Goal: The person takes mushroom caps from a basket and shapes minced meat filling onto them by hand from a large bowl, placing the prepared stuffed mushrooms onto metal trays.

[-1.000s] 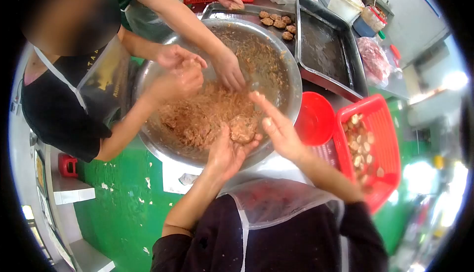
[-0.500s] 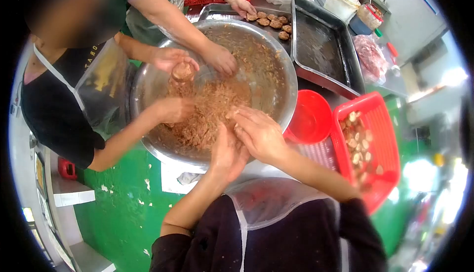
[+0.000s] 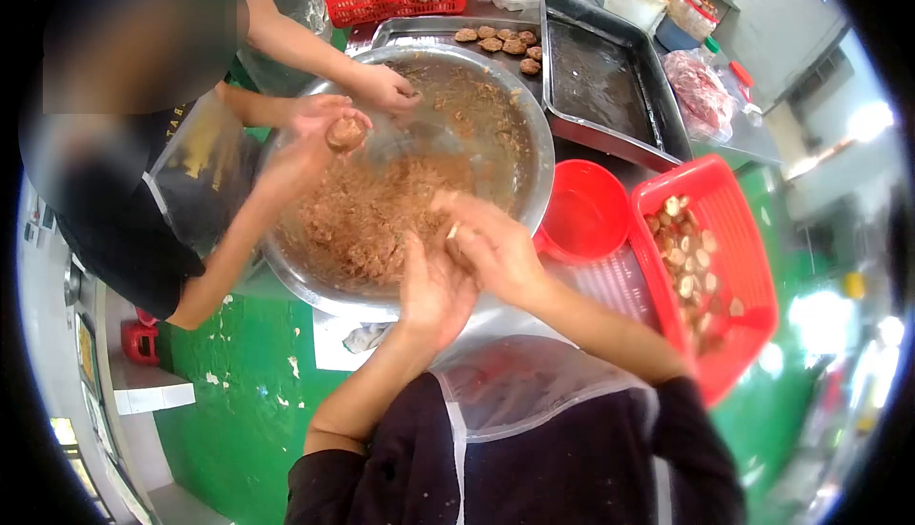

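My left hand is palm up with its thumb raised, cupped around a small brown piece with a pale edge. The piece is mostly hidden by my right hand, which bends over it from the right; its fingertips are blurred. Both hands are above the near rim of a wide steel bowl. Brown minced filling lies heaped in the bowl. Across from me, one co-worker holds a round lump of filling in their hands.
At right, a red basket contains pale-cut pieces beside a red bowl. Farther back stand a dark tray and another tray with several brown patties. A second co-worker's arm reaches over the bowl.
My hands stay together over the bowl, my right fingers shifting slightly. The co-worker opposite has brought both hands to the lump. The other's far hand has moved from the patties towards the back basket.
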Demonstrator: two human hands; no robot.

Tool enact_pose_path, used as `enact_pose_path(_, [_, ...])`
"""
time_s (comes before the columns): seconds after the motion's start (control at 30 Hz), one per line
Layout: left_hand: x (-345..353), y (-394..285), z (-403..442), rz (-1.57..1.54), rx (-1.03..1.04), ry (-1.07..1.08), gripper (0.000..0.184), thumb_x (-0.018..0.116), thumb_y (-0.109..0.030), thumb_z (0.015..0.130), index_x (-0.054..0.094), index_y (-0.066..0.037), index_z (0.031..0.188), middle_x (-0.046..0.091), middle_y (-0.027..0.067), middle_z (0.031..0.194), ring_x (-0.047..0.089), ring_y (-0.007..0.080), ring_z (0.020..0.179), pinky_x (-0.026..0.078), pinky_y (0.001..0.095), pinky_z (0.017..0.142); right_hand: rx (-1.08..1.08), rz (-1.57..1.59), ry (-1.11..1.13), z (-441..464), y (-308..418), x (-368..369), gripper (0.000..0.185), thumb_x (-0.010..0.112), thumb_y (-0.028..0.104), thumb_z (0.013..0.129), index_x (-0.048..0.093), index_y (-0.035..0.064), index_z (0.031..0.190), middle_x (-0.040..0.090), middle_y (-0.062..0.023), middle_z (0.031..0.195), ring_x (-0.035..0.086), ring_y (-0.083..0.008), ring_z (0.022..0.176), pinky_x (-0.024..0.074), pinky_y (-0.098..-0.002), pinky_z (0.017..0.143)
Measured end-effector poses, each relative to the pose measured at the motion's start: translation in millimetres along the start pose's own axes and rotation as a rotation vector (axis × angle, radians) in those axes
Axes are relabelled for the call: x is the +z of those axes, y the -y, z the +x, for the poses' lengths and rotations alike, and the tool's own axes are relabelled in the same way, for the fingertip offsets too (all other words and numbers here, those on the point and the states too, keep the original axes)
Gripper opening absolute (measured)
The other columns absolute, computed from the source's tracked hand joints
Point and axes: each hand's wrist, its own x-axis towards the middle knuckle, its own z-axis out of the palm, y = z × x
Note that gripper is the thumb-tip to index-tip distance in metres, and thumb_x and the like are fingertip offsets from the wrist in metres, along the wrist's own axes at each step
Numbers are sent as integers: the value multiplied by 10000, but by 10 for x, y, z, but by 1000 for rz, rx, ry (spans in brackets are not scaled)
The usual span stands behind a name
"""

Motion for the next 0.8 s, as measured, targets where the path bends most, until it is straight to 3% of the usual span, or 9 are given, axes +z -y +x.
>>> enact_pose_path(0.07, [75, -29, 0, -91, -23, 55, 771, 157, -645, 875, 270, -51, 1353, 389, 112, 1341, 369, 232, 1251, 295, 414, 1041, 244, 540, -169, 12, 156, -82, 432, 531, 127, 800, 481, 72, 1226, 460, -168, 1262, 466, -307, 1135, 383, -377, 945])
enact_pose_path(0.2, [208, 19, -19, -204, -116, -32, 756, 149, -627, 886, 279, -41, 1346, 397, 118, 1340, 378, 242, 1242, 295, 417, 1040, -96, -494, 42, -44, 79, -242, 369, 440, 215, 894, 479, 100, 1242, 456, -153, 1281, 388, -327, 1217, 323, -381, 1001])
enact_pose_path(0.3, [199, 79, 0, -199, -205, 38, 769, 155, -642, 876, 233, -68, 1382, 344, 106, 1377, 331, 227, 1270, 271, 396, 1054, 53, -325, 154, -115, 4, -334, 373, 408, 272, 912, 484, 114, 1241, 462, -155, 1272, 386, -334, 1218, 310, -418, 1006])
enact_pose_path(0.33, [232, 90, 6, -229, -220, 74, 768, 150, -639, 878, 234, -65, 1381, 342, 109, 1379, 331, 230, 1270, 268, 403, 1056, 195, 85, 7, -107, 24, -338, 375, 405, 290, 907, 494, 120, 1229, 467, -145, 1268, 393, -326, 1214, 303, -464, 1001])
enact_pose_path(0.47, [313, 172, 19, -251, -290, 88, 767, 132, -631, 882, 244, -54, 1374, 342, 117, 1380, 340, 242, 1266, 261, 436, 1059, 13, -414, -15, -162, 62, -503, 388, 373, 306, 913, 487, 114, 1232, 486, -136, 1250, 425, -329, 1177, 321, -446, 982])
enact_pose_path(0.57, [318, 240, 96, -245, -317, 182, 771, 128, -633, 880, 256, -49, 1366, 364, 118, 1367, 355, 243, 1257, 272, 448, 1050, 63, -558, -17, -183, 45, -578, 393, 394, 313, 905, 477, 129, 1243, 472, -129, 1267, 413, -321, 1194, 318, -467, 978])
enact_pose_path(0.67, [385, 293, 186, -190, -306, 159, 781, 177, -649, 870, 258, -49, 1363, 391, 109, 1353, 390, 241, 1235, 308, 428, 1027, 219, 71, -117, -144, 37, -791, 393, 418, 314, 895, 472, 146, 1245, 443, -110, 1301, 383, -296, 1230, 300, -518, 981])
enact_pose_path(0.77, [412, 377, 282, -60, -264, 87, 794, 197, -658, 865, 242, -46, 1368, 401, 107, 1347, 402, 241, 1229, 322, 417, 1020, 10, -689, 93, -218, 4, -726, 397, 381, 337, 918, 489, 122, 1234, 469, -115, 1286, 401, -291, 1221, 301, -485, 1001])
enact_pose_path(0.8, [419, 407, 316, -13, -246, 74, 797, 195, -659, 864, 234, -45, 1370, 402, 108, 1346, 401, 242, 1231, 322, 418, 1021, 11, -644, 141, -238, -12, -741, 413, 362, 354, 929, 505, 92, 1213, 489, -124, 1266, 419, -288, 1207, 309, -415, 1016])
